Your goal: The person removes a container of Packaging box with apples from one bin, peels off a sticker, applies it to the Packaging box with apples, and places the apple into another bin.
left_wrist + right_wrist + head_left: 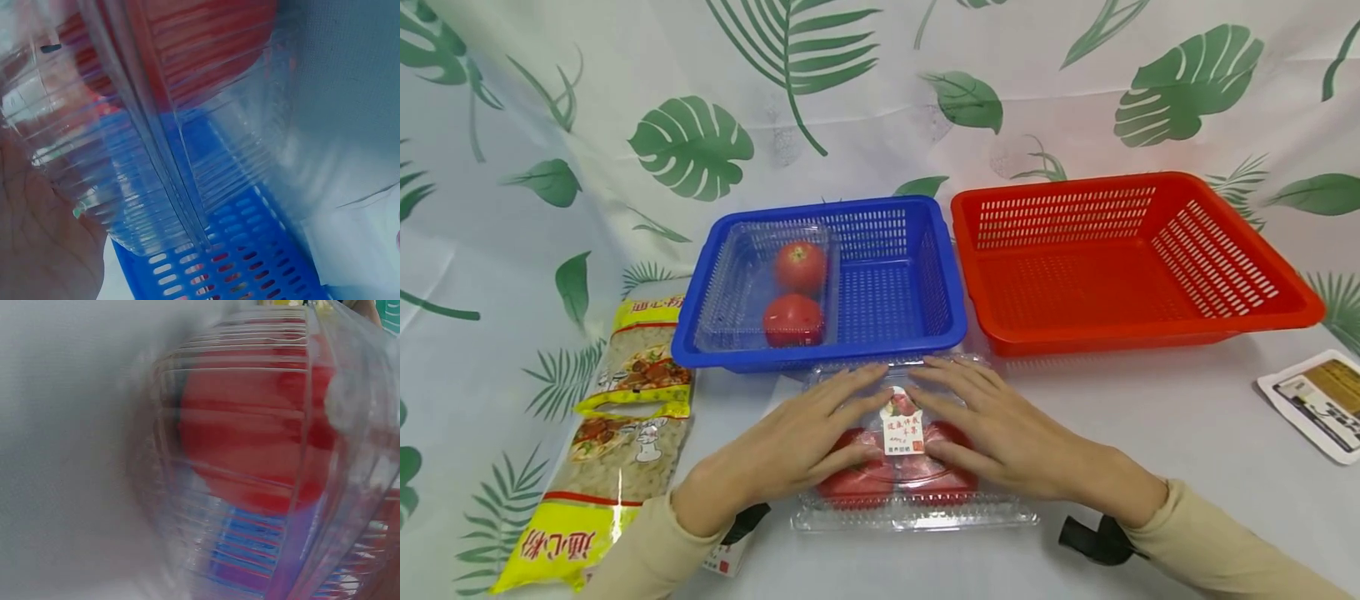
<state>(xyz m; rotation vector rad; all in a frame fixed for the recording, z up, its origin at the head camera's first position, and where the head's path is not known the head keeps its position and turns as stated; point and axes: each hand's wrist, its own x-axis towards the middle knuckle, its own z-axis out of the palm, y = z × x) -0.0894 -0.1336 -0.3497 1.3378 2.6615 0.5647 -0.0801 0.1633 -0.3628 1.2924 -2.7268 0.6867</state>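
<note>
In the head view a clear plastic clamshell box lies on the table in front of the blue basket, its lid down. Two tomatoes show through it, one at each side. A white label with a fruit picture and red writing sticks to the lid. My left hand rests on the left part of the lid, fingers stretched out. From the other side my right hand touches the lid with spread fingers. Both wrist views show the ribbed plastic wall close up, with a red tomato behind it.
The blue basket holds another clear box with two tomatoes. To its right stands a red basket. Yellow pasta bags lie at the left, and a flat white-edged pack is at the far right. Patterned cloth hangs behind.
</note>
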